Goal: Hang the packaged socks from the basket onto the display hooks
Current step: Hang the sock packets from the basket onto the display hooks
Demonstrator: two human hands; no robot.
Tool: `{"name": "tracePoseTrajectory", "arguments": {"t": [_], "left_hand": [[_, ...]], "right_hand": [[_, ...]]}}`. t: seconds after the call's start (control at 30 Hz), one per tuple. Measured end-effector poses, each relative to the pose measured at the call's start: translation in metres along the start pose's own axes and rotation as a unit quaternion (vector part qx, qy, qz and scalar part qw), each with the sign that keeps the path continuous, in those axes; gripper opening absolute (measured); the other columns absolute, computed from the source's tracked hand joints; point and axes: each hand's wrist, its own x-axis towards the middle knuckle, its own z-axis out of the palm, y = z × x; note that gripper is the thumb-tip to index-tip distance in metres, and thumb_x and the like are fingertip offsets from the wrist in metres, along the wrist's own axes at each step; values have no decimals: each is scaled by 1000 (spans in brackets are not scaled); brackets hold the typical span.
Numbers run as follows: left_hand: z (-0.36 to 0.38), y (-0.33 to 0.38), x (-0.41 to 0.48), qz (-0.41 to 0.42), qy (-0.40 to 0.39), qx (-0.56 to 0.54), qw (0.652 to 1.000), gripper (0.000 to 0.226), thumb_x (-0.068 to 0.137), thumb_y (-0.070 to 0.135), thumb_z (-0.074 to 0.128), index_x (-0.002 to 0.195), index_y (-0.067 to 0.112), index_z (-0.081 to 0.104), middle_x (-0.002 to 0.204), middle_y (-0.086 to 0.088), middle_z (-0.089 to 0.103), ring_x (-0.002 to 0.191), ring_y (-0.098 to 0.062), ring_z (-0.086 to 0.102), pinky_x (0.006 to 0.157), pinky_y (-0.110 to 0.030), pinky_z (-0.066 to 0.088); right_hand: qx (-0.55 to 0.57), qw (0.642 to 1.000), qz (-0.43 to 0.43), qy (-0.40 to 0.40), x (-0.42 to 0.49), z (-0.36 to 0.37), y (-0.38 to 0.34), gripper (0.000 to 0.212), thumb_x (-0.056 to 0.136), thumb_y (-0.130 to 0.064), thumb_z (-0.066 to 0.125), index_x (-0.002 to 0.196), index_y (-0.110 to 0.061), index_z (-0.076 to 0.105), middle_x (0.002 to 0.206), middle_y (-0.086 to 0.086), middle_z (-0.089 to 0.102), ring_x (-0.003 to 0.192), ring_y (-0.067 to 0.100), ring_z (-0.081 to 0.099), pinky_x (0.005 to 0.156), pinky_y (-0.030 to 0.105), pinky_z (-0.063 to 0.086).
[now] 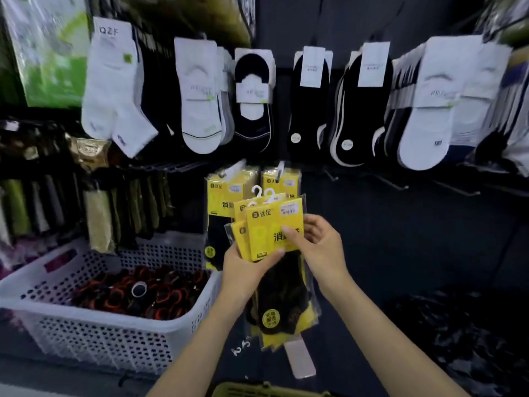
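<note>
The fingers of the left hand (246,265) are lying hidden behind the packs of socks (269,227), so only its thumb is showing, curling across the bottom of the front card. The right hand (320,242) is pinching the right edge of the front pack, thumb pressing on the card and bent fingers reaching behind it. How many packs are sitting in the bunch is hard to tell, since they are overlapping in a fan. A green basket (257,389) is being cut off by the bottom edge, and its contents are not showing. The heap (458,339) at the lower right is blurring into the dark. The packs are being held in front of the dark display wall, just below and in front of two hung packs (226,193) of the same kind. Each one is showing a yellow card with black characters at the top, a white plastic hanger loop (257,191) above it, and dark socks in clear wrap below, with a round yellow label (268,320) near the toe. Bare hooks (395,183) are sticking out of the wall to the right. A white basket (94,339) holding dark and orange rolled items is standing at the left, and a row of white and black socks (197,96) is hanging above.
</note>
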Motion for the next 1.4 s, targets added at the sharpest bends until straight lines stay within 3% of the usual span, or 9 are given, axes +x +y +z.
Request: {"name": "tracePoseTrajectory", "arguments": {"t": [0.2, 0.43, 0.63, 0.73, 0.8, 0.93, 1.03, 1.13, 1.4], "left_hand": [[-23, 10, 16, -9, -7, -20, 1000, 44, 76, 63, 54, 103, 30, 68, 97, 13, 73, 92, -5, 68, 81, -24, 49], [-68, 14, 55, 51, 97, 43, 993, 32, 83, 57, 49, 68, 29, 52, 51, 15, 46, 49, 2, 43, 54, -14, 36], [-76, 18, 80, 108, 118, 46, 986, 41, 92, 41, 53, 82, 2, 43, 36, 14, 38, 35, 0, 36, 41, -5, 30], [-74, 21, 85, 128, 104, 33, 986, 40, 94, 36, 51, 77, 0, 45, 66, -6, 54, 58, -21, 48, 45, -1, 34], [-70, 20, 87, 128, 94, 24, 987, 40, 95, 32, 51, 80, -4, 51, 87, 5, 45, 78, -16, 42, 48, 0, 36], [-62, 11, 93, 120, 72, 11, 990, 41, 95, 30, 52, 97, -10, 56, 88, 4, 47, 76, -17, 49, 48, 0, 37], [-56, 8, 92, 98, 50, -6, 994, 30, 92, 34, 53, 101, 10, 68, 61, 3, 63, 59, 4, 64, 52, -2, 41], [-51, 6, 90, 78, 44, -25, 996, 29, 89, 39, 54, 95, 13, 68, 79, 3, 70, 73, -6, 67, 53, -3, 42], [-33, 7, 81, 28, 28, -56, 998, 30, 76, 57, 62, 89, 32, 73, 82, 5, 73, 74, -9, 67, 67, -18, 53]], "right_hand": [[71, 994, 74, -27, 22, -5, 3, 13, 87, -17, 67, 97, -15, 58, 88, -2, 76, 79, 9, 72, 61, 16, 53], [9, 997, 67, 22, 63, -12, 12, 6, 94, -17, 58, 97, -20, 61, 84, -5, 75, 75, 2, 71, 61, 14, 49], [-46, 997, 60, 27, 94, 4, 29, 5, 93, -15, 59, 98, -17, 58, 83, -6, 73, 69, 1, 69, 55, 10, 48], [-55, 995, 71, 52, 108, 12, 41, 8, 93, -16, 60, 100, -15, 59, 87, -2, 71, 73, 2, 66, 57, 13, 47], [-43, 992, 90, 73, 118, 16, 50, 10, 92, -17, 61, 100, -12, 60, 92, 4, 71, 79, 10, 67, 63, 20, 50], [-2, 980, 162, 120, 138, 20, 67, 18, 87, -22, 68, 98, -8, 63, 101, 9, 67, 95, 24, 64, 89, 39, 53], [-4, 967, 189, 171, 145, 16, 77, 11, 87, -17, 68, 95, -12, 63, 105, 12, 67, 96, 26, 63, 88, 39, 53], [-14, 959, 182, 216, 137, 8, 80, 10, 88, -10, 64, 97, -14, 61, 108, 12, 67, 98, 26, 63, 88, 37, 52], [23, 997, 73, -12, 82, 30, 32, 16, 96, -24, 54, 95, -17, 68, 99, 1, 70, 86, 12, 66, 70, 19, 55]]}}
